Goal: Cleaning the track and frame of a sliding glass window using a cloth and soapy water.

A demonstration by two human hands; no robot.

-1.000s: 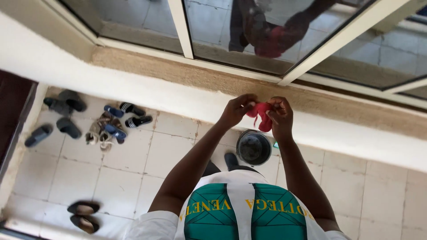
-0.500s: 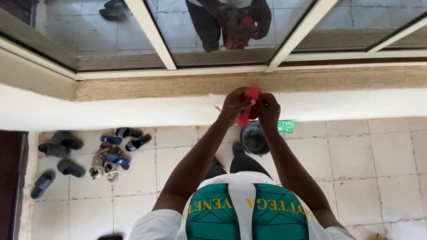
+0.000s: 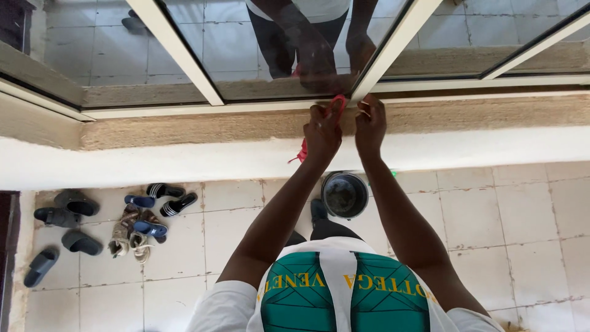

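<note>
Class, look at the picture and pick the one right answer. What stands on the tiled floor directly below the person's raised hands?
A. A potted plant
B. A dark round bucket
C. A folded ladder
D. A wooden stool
B. A dark round bucket stands on the tiled floor just below the left hand, which holds a red cloth, and the right hand.
</note>
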